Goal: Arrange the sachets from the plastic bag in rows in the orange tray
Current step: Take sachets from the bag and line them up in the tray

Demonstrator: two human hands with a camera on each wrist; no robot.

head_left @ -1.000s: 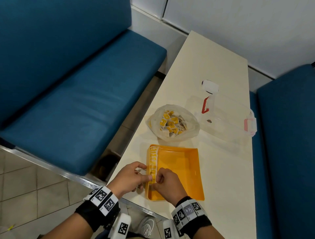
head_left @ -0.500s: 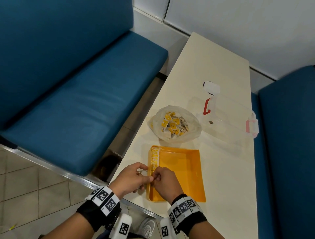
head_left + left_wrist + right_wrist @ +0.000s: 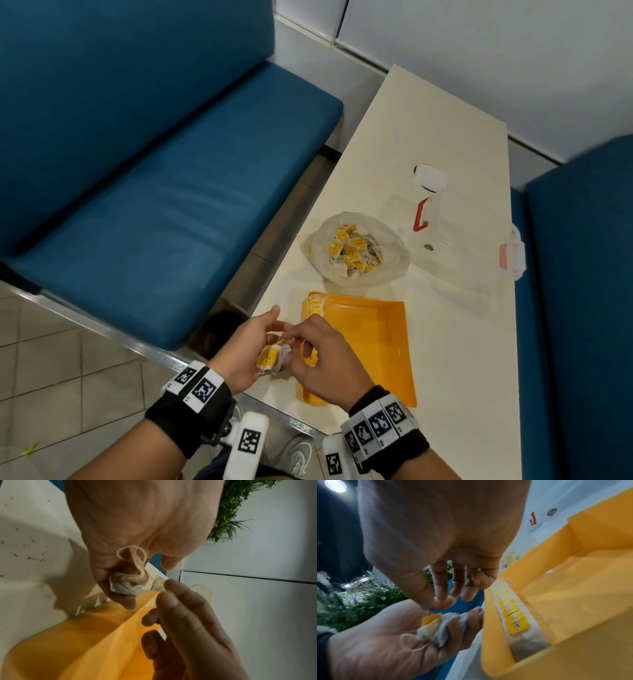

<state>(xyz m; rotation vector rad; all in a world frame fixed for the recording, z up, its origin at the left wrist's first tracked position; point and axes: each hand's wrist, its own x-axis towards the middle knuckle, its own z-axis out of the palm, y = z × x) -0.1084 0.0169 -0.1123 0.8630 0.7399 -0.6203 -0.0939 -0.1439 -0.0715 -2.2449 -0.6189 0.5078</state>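
Note:
My left hand [image 3: 262, 339] is turned palm up beside the orange tray [image 3: 376, 346], just off its near left corner. Its fingers curl round a small bundle of sachets [image 3: 271, 358] with yellow tags and loose strings, which also shows as the sachets [image 3: 443, 626] and the sachets [image 3: 126, 584]. My right hand [image 3: 303, 342] hovers over that bundle with fingers hanging down and nothing plainly held. A row of sachets [image 3: 317, 303] stands along the tray's left wall, seen close as the row [image 3: 513, 615]. The plastic bag [image 3: 356, 250] of sachets lies behind the tray.
A clear plastic box [image 3: 472, 240] with red and pink latches stands right of the bag. The cream table [image 3: 455, 394] is narrow, and its left edge runs close by my left hand. Blue benches [image 3: 154, 222] flank the table on both sides.
Both hands have come off the row at the tray's left wall and drawn back. The left hand has turned palm up, showing its bundle, and the right hand now hovers over it.

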